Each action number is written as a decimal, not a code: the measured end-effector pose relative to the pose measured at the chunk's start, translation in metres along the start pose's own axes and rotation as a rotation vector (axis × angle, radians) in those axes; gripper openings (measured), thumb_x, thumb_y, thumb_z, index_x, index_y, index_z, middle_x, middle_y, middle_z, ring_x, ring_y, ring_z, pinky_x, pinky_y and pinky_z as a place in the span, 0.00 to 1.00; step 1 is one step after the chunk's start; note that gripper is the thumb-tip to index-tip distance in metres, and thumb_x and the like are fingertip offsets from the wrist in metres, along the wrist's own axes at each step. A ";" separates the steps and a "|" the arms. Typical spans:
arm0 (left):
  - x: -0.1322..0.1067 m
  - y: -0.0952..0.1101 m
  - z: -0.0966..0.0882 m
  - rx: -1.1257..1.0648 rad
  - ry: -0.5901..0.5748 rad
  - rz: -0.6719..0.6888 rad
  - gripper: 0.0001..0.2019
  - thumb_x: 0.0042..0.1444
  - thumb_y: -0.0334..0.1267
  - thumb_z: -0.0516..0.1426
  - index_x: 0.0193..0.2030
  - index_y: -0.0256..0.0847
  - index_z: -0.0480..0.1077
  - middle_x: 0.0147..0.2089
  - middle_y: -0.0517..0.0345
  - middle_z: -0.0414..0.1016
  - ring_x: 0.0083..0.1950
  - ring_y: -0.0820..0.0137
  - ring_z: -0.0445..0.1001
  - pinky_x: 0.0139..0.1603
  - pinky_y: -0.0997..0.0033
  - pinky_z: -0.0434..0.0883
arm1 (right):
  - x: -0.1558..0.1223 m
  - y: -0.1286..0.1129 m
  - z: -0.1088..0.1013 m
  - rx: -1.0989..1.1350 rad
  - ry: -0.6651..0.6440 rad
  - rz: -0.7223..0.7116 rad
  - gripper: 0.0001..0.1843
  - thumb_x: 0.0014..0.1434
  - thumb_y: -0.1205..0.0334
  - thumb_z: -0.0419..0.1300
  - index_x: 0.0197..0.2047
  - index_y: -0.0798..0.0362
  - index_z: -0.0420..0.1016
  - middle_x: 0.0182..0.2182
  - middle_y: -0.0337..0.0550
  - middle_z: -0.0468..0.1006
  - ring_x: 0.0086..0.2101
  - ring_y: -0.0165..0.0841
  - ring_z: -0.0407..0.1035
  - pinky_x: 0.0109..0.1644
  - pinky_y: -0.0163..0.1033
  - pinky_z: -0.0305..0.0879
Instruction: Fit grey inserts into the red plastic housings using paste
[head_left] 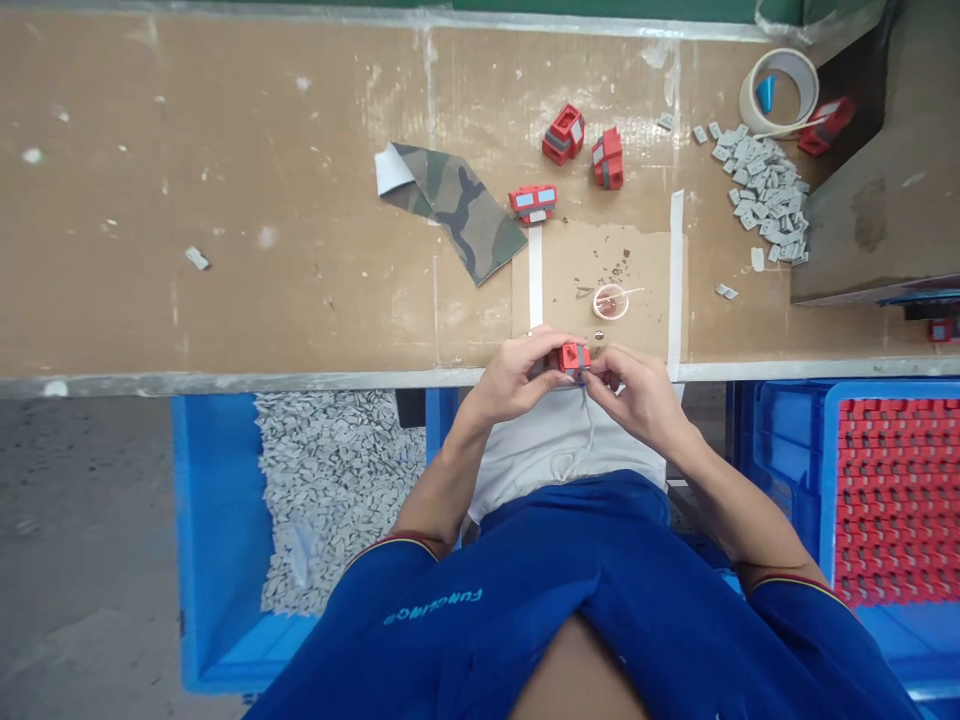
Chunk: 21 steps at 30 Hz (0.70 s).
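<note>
My left hand (510, 378) and my right hand (637, 400) both grip a small red plastic block (574, 358) at the table's front edge, with fingertips pressed on its sides. Just beyond my hands, a small clear cup (610, 301) holding a thin brush stands on a cardboard sheet (637, 250). Several other red blocks, such as one (564, 134), lie farther up the table. A camouflage-patterned strip (450, 210) lies to the left of them. A heap of small grey pads (765, 195) lies to the right.
A blue crate of loose grey pads (217, 530) sits below the table's metal front edge (225, 382) on the left. A blue crate of packed red blocks (829, 470) sits on the right. A tape roll (780, 90) lies at the back right, beside a grey panel (870, 200).
</note>
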<state>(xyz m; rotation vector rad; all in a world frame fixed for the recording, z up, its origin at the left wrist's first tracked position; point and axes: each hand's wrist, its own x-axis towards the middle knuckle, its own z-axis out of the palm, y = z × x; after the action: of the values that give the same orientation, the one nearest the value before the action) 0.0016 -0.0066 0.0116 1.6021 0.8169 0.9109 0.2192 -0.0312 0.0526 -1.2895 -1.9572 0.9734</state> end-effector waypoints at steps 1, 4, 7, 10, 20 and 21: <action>0.000 -0.001 0.000 -0.007 0.010 0.003 0.18 0.65 0.46 0.65 0.58 0.40 0.79 0.46 0.46 0.83 0.45 0.63 0.79 0.47 0.65 0.76 | 0.001 -0.001 0.002 0.004 0.011 -0.010 0.10 0.66 0.66 0.59 0.32 0.49 0.67 0.27 0.38 0.73 0.25 0.29 0.65 0.32 0.35 0.62; -0.002 -0.001 0.002 -0.025 -0.010 0.037 0.19 0.66 0.49 0.64 0.59 0.42 0.80 0.49 0.45 0.85 0.47 0.61 0.81 0.50 0.62 0.77 | -0.002 -0.009 0.006 0.001 0.048 -0.022 0.10 0.66 0.67 0.58 0.32 0.49 0.67 0.27 0.37 0.72 0.26 0.29 0.65 0.32 0.34 0.61; -0.003 0.012 -0.004 -0.021 -0.159 0.056 0.23 0.66 0.52 0.64 0.64 0.47 0.77 0.57 0.44 0.85 0.52 0.56 0.83 0.55 0.56 0.79 | -0.019 -0.024 -0.006 -0.042 0.060 -0.013 0.09 0.66 0.67 0.57 0.32 0.49 0.67 0.27 0.37 0.73 0.27 0.29 0.66 0.32 0.34 0.61; 0.012 0.029 -0.030 0.123 -0.169 0.044 0.31 0.63 0.51 0.66 0.72 0.59 0.68 0.67 0.50 0.79 0.57 0.52 0.82 0.58 0.51 0.80 | -0.054 -0.035 -0.043 -0.124 0.092 0.040 0.09 0.65 0.66 0.58 0.32 0.49 0.68 0.26 0.36 0.74 0.26 0.29 0.67 0.31 0.34 0.61; 0.138 0.014 -0.069 0.986 0.073 -0.071 0.19 0.59 0.43 0.60 0.58 0.47 0.77 0.54 0.44 0.79 0.59 0.44 0.77 0.63 0.38 0.73 | -0.108 0.068 -0.236 -0.979 0.423 1.045 0.08 0.63 0.65 0.59 0.41 0.56 0.80 0.38 0.59 0.85 0.40 0.47 0.78 0.42 0.41 0.63; 0.139 0.014 -0.068 0.999 0.087 -0.086 0.17 0.59 0.43 0.60 0.55 0.47 0.78 0.52 0.45 0.79 0.56 0.44 0.77 0.61 0.40 0.75 | -0.101 0.080 -0.243 -1.000 0.403 1.083 0.11 0.63 0.65 0.58 0.44 0.58 0.81 0.41 0.63 0.85 0.42 0.49 0.78 0.43 0.42 0.64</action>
<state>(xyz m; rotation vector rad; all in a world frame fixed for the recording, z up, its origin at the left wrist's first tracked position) 0.0081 0.1425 0.0549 2.3430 1.5334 0.5088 0.4874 -0.0433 0.1131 -2.9628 -1.3164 -0.0380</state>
